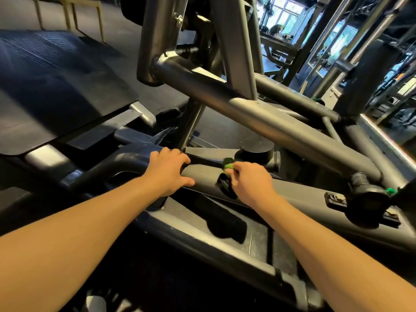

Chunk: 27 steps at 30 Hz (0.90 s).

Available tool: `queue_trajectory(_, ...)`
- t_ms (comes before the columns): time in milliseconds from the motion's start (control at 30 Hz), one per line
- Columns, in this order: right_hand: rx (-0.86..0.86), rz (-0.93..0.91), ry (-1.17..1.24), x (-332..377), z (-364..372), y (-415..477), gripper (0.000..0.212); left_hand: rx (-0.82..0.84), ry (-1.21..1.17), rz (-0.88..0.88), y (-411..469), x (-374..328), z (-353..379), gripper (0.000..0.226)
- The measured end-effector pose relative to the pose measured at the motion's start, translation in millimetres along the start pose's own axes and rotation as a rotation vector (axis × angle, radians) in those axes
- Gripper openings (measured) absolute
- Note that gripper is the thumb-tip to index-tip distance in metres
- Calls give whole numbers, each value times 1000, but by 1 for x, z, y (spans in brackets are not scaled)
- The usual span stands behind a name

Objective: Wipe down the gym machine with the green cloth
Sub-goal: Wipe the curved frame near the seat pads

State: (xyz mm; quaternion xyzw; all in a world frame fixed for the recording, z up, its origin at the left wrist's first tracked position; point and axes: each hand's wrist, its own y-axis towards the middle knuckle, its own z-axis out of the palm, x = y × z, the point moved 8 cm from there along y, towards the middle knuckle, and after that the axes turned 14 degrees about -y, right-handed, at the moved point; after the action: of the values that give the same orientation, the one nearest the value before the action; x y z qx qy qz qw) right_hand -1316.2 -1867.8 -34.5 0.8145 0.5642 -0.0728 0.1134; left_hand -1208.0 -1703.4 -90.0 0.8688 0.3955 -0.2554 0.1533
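In the lower centre of the frame, 2 bare arms are reaching forward onto the frame of the gym machine [247, 113]. The left hand [171, 170] is resting on a gray tube [207, 179] that is running across the middle of the picture, its fingers bending over the tube's far edge and its thumb spreading along the near face. Just to the right, the right hand [249, 181] is gripping the green cloth [228, 165], which is bunched up small under the curled fingers and pressing against the same tube; a darker, shadowed part of it is hanging below the fingers. The 2 hands are lying near each other but apart. A black round cap [256, 147] is sitting just beyond the cloth. A dark ribbed platform [56, 86] is filling the upper left, and a threaded knob [359, 178] is standing at the lower right. Bright windows [290, 10] are showing at the upper right.
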Motion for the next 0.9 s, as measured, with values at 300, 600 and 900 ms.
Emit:
queue_trajectory(300, 61, -94, -321, -61, 9, -43, 91, 20, 12, 37, 0, -3, 0, 63)
queue_trajectory(600, 33, -207, -250, 35, 24, 4, 71, 33, 30, 14, 4, 12, -3, 65)
queue_trajectory(900, 191, -411, -242, 112, 20, 60, 32, -26, -72, -183, -2, 32, -9, 74)
